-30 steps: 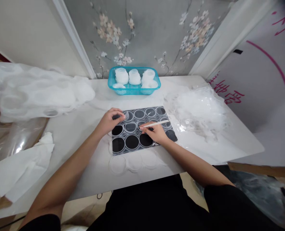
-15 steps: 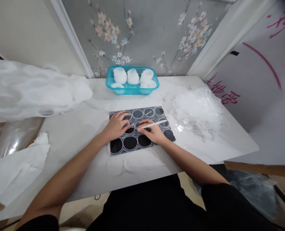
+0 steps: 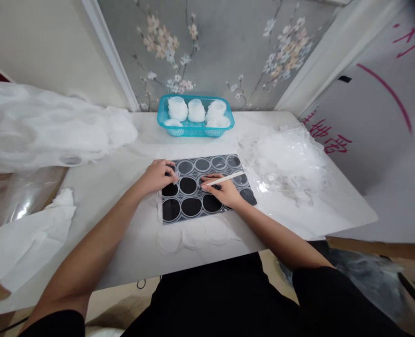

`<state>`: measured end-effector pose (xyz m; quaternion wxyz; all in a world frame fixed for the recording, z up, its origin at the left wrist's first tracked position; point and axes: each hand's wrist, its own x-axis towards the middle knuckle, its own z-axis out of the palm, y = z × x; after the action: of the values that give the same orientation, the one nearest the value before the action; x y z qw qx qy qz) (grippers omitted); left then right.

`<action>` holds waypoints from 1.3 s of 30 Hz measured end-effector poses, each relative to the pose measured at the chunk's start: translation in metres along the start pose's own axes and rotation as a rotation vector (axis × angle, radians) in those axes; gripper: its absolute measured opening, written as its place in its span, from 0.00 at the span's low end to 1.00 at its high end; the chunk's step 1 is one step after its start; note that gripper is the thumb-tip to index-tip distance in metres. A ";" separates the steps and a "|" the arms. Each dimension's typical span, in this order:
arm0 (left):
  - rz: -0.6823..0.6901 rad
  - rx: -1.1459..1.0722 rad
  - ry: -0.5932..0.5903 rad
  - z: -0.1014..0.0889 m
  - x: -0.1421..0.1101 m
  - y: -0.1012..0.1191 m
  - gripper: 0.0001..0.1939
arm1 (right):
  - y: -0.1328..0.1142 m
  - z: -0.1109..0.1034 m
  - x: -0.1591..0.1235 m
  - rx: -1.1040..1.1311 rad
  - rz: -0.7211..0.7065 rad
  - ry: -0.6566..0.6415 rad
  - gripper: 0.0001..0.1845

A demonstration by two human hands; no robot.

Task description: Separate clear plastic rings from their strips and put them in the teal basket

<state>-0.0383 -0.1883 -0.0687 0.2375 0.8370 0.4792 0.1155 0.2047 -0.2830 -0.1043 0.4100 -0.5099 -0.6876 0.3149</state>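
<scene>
A dark sheet [image 3: 207, 189] patterned with rows of circles lies on the white table [image 3: 123, 234] in front of me. My left hand [image 3: 158, 175] rests at the sheet's upper left corner, fingers curled and pinching a small clear round film piece. My right hand [image 3: 224, 189] lies on the sheet's middle and holds a thin white stick [image 3: 224, 179], its tip pointing left at a circle. Several lower circles look plain black; the upper ones still carry clear covers.
A turquoise basket [image 3: 195, 128] with white translucent cups stands at the table's back. Crumpled clear plastic [image 3: 287, 159] lies right of the sheet. White perforated sheets [image 3: 49, 135] pile up at the left, with white paper [image 3: 25, 238] below them.
My left hand went onto the middle row of circles, then drew back to the upper left corner with a clear round piece; one more middle circle now looks plain black. The right hand barely moved.
</scene>
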 end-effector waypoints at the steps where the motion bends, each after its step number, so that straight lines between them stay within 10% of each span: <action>1: -0.001 -0.008 -0.019 -0.002 0.000 0.000 0.07 | 0.000 0.000 0.000 -0.002 -0.001 0.000 0.06; 15: 0.002 -0.096 -0.055 -0.019 0.000 -0.005 0.08 | -0.002 -0.001 0.000 -0.009 0.016 0.002 0.06; 31: 0.076 -0.344 0.382 0.005 -0.004 0.022 0.09 | -0.034 0.022 0.050 -0.012 -0.167 -0.180 0.07; 39: 0.158 -0.072 0.207 0.017 -0.005 0.008 0.10 | -0.019 0.024 0.065 0.044 0.066 -0.042 0.17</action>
<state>-0.0282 -0.2009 -0.0787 0.2067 0.8467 0.4292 0.2370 0.1655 -0.2266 -0.0836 0.3959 -0.5163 -0.6717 0.3542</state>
